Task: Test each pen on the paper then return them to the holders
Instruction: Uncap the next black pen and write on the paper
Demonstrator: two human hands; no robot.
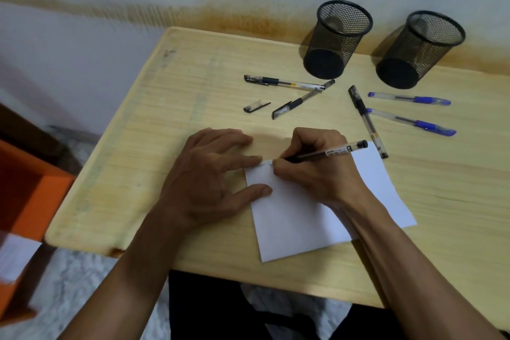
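Pen [328, 152] under test is held in the right hand [317, 168], grip clenched around its barrel, tip down at the top left corner of the paper [317, 218], where faint marks show. The left hand [209, 176] holds nothing; its fingers lie spread, pinning the paper's left edge to the bench [165, 107].

Risk one: the sheet lies near the front of the bench and is pinned at one side only; a hard stroke could skew or crease it.

Risk two: the loose cap [256, 106] lies apart beyond the hands and could roll or be forgotten, leaving the pen uncapped when returned.

Risk three: three black pens [285, 82] and two blue pens [409, 98] lie scattered beyond, one black pen touching the paper's far corner; tested and untested could be confused.

Furthest, both mesh holders [338, 38] stand apparently empty and light; a careless drop could tip one.
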